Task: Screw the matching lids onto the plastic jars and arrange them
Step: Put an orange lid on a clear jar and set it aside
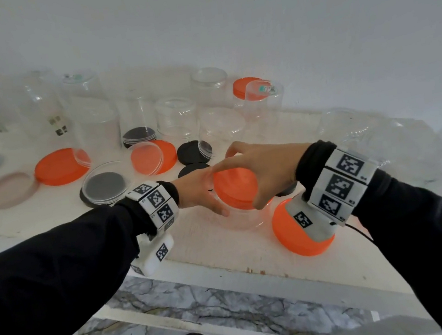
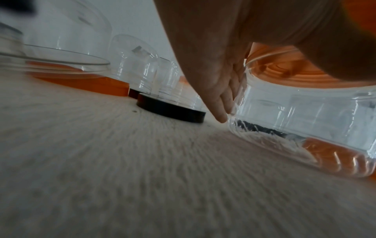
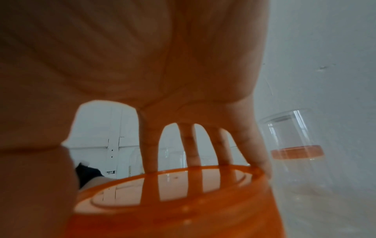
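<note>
Gripping jar [image 2: 305, 112] with left fingers [image 2: 220, 103], orange lid [image 1: 235, 188] with right fingers [image 3: 148, 145], on white table [image 1: 210, 244] by white wall [image 1: 222, 12].

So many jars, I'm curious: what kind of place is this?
Hard to say; likely a plain indoor room, maybe a home: a worn white table against a bare white wall, over a marbled floor.

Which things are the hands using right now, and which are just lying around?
In use: orange lid in the right hand; clear jar held by the left hand.
Lying about for now: spare orange lids, black lids, empty jars, pinkish lid.
</note>
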Demonstrator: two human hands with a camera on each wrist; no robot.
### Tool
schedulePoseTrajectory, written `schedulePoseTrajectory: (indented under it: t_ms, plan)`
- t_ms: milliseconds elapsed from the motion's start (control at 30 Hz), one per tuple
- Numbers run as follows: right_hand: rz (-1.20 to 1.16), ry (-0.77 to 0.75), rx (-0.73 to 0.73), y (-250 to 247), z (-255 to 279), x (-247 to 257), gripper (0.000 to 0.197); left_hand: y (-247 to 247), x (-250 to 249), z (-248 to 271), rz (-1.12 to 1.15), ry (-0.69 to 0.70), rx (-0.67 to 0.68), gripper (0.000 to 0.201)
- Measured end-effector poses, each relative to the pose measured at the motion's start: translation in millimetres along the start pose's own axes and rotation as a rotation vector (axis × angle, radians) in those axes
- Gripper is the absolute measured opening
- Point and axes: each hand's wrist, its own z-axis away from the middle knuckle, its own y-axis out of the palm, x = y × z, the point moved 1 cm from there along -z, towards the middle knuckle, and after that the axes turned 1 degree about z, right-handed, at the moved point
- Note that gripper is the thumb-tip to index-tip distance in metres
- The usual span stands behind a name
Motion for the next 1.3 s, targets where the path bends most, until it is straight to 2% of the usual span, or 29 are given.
schedulePoseTrajectory:
  t_ms: [133,367,467,533,600,667,767,867,1000,1067,1200,1300]
  plan:
    - [0.015,0.011,-0.027,0,-1,2,0.082,1,-1,2,0.003,0.002,-0.003,0.076]
    - [0.248,0.211,-0.162,4,-5,10,0.086,1,-2,4,0.022,-0.007,-0.020,0.066]
    - [0.222,0.203,-0.069,-1,-5,9,0.087,1,-4,4,-0.010,-0.003,-0.022,0.065]
    - [0.144,0.110,0.054,-5,-3,8,0.091,1,-4,5,-0.011,-0.001,-0.029,0.069]
    - [0.122,0.039,0.110,-5,-2,8,0.089,2,-5,5,-0.022,0.008,-0.016,0.077]
    - [0.124,0.063,0.047,-2,-2,8,0.082,2,-5,5,-0.038,0.011,-0.011,0.077]
    - [0.194,0.203,-0.094,5,-5,13,0.079,2,-5,5,-0.005,-0.007,-0.021,0.066]
    - [0.245,0.271,-0.111,8,-6,14,0.083,2,-5,6,-0.004,-0.019,-0.017,0.066]
    - [0.066,0.118,0.040,0,-1,7,0.081,2,-6,6,0.006,-0.022,-0.026,0.067]
    - [0.062,0.070,0.054,-1,0,5,0.085,3,-6,6,0.005,-0.022,-0.020,0.068]
    - [0.198,0.189,-0.143,11,-2,11,0.077,4,-7,5,-0.022,-0.029,-0.030,0.063]
    - [0.301,0.264,-0.229,17,-4,16,0.082,4,-7,5,-0.022,-0.035,-0.030,0.064]
